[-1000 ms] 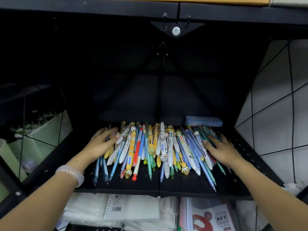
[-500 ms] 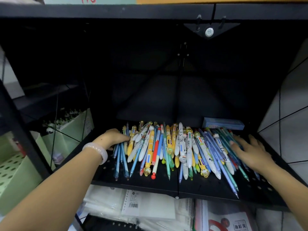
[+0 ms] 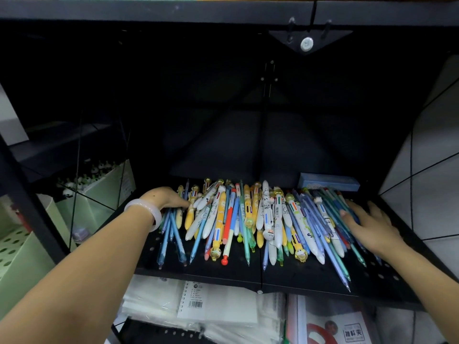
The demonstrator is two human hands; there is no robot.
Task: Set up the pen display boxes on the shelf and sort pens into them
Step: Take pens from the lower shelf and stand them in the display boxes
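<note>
My left hand (image 3: 166,197) and right hand (image 3: 370,223), both flat and spread, flank the pens (image 3: 248,219), which lie front-to-back on the shelf (image 3: 248,276).

Shelf (image 3: 238,271) matt black perforated metal; pens (image 3: 250,219) glossy plastic; bangle (image 3: 149,212) smooth, translucent; notebooks (image 3: 216,309) paper w/ plastic wrap

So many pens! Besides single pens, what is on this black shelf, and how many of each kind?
Blue box: 1
Hands: 2, the left hand and the right hand, one at each side of the heap
White bracelet: 1
Pen heap: 1, too overlapped to count pen by pen
Total: 5
</note>
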